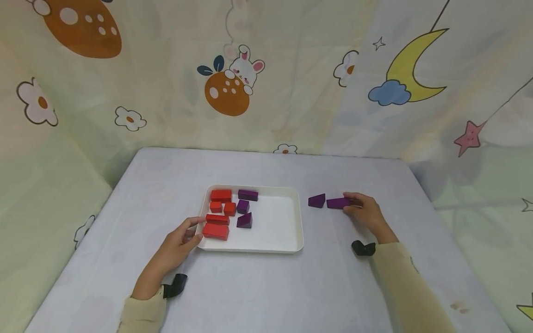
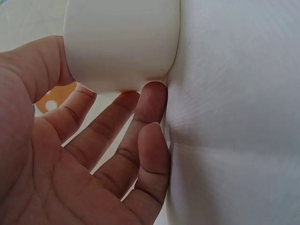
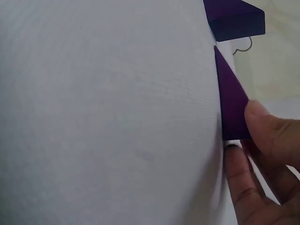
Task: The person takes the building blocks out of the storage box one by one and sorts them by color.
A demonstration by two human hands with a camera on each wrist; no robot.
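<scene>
Your right hand (image 1: 366,212) has its fingers curled onto the near end of the long purple wooden block (image 1: 338,203), which lies flat on the white cloth-covered tabletop (image 1: 266,286) to the right of the white rectangular plastic tray (image 1: 276,226). The right wrist view shows thumb and fingertips (image 3: 269,136) pinching only that end, so the hold is short. If you lift from there, the far end may sag or twist out of the pinch.

Just left of it, nearly touching, sits a purple wedge-shaped block (image 1: 317,200). Dragging the long block sideways instead of lifting it could knock that wedge along the cloth.

Your left hand (image 1: 176,240) is relaxed and spread, gripping nothing, with its fingertips (image 2: 152,101) resting against the tray's near-left corner wall. That contact is light. If you push the tray from the right while setting something in it, the tray may slide on the cloth, which looks smooth.

Inside the tray, the red wooden blocks (image 1: 220,213) sit packed in the left part, with three purple blocks (image 1: 244,206) just beside them. The open floor lies to the right, so coming in low over the rim risks clipping it or bumping the packed pieces out of line.
</scene>
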